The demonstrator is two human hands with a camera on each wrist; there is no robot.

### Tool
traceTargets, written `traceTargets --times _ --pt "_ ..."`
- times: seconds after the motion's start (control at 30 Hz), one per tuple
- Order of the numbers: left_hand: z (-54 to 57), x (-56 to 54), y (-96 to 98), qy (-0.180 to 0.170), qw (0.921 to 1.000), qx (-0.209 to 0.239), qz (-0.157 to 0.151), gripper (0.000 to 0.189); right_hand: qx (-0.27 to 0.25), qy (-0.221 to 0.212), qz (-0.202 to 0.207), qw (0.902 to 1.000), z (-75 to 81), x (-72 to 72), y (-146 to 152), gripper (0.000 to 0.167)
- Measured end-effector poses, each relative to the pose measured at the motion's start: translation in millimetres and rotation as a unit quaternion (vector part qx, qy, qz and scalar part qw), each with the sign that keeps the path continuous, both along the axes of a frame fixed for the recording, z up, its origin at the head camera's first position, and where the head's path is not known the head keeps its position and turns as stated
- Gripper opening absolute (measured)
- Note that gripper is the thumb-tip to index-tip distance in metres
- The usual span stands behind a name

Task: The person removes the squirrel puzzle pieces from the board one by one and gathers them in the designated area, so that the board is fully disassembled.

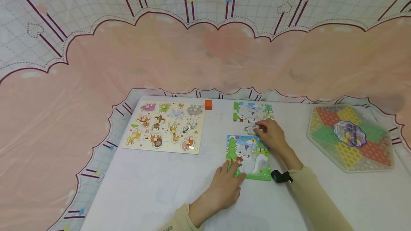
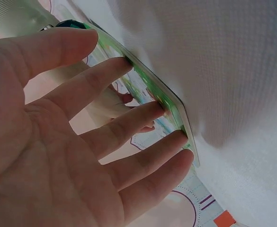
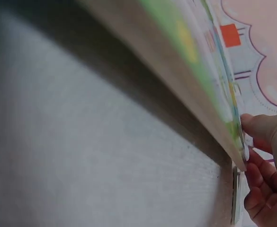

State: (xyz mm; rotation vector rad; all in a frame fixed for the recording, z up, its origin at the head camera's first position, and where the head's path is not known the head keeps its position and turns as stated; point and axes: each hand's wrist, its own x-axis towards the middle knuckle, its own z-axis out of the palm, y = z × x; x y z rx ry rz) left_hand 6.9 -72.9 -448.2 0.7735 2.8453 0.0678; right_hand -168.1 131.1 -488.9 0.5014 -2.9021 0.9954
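A square jigsaw board (image 1: pixel 247 152) with a grey squirrel picture lies on the white table. My left hand (image 1: pixel 226 184) rests on its lower left side; in the left wrist view the spread, nearly straight fingertips (image 2: pixel 178 137) touch its green edge. Just beyond the board, my right hand (image 1: pixel 272 134) pinches a small grey-white jigsaw piece (image 1: pixel 251 129) between thumb and fingers. Behind that piece lie several loose jigsaw pieces (image 1: pixel 239 106) in green, blue and grey, set close together. In the right wrist view the thumb and fingers of the right hand (image 3: pixel 268 161) meet near the board's corner.
To the left lies a wooden animal puzzle (image 1: pixel 165 146) with pictures such as a zebra and giraffe. An orange cube (image 1: pixel 208 104) sits behind its right corner. At the right is a clear hexagonal case (image 1: pixel 350 138) with a coloured star board. A patterned cloth (image 1: pixel 179 56) hangs behind the table.
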Motion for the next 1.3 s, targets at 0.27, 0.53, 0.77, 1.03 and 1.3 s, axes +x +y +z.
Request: traceTargets --times 0.27,0.53,0.77,1.03,1.3 --pt "-0.1 0.2 0.2 0.001 1.0000 0.006 0.003 0.041 0.008 0.043 0.014 0.9990 -3.3 -0.7 -0.4 0.029" --pt "0.0 -1.2 0.2 0.000 1.0000 0.007 0.005 0.041 0.042 0.019 0.011 0.9989 -2.3 -3.0 -1.0 0.030" --pt "1.3 -1.1 -0.3 -0.003 1.0000 0.007 0.005 0.041 0.048 0.004 0.009 0.9988 -3.5 -2.4 -1.6 0.031" --pt "0.5 -1.4 0.0 0.002 1.0000 0.002 0.000 0.042 0.055 -0.004 0.003 0.9985 -3.6 -1.4 1.0 0.036" --pt "0.6 -0.4 -0.4 -0.003 1.0000 0.000 0.002 0.042 0.064 -0.025 0.004 0.9976 1.7 0.1 5.0 0.044"
